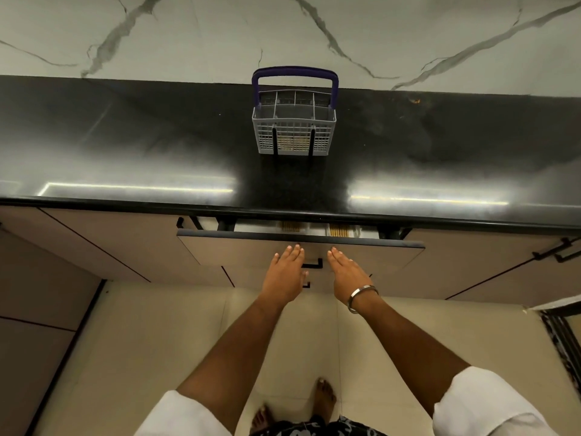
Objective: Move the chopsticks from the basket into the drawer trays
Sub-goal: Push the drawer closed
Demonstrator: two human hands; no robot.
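Observation:
A grey plastic basket (294, 127) with a dark blue handle stands on the black countertop, and through its mesh front something pale brown shows low inside. Below the counter edge a drawer (298, 247) stands only slightly out. In the narrow gap I see white trays (317, 229) and the ends of two bundles of wooden chopsticks (339, 229). My left hand (287, 273) and my right hand (347, 275) lie flat, fingers extended, against the drawer front on either side of its black handle (314, 265). Neither hand holds anything.
The glossy black countertop (125, 146) runs the full width, with a marble wall behind it. Beige cabinet doors flank the drawer, and black handles (553, 251) stick out at the right. My bare feet stand on the tiled floor below.

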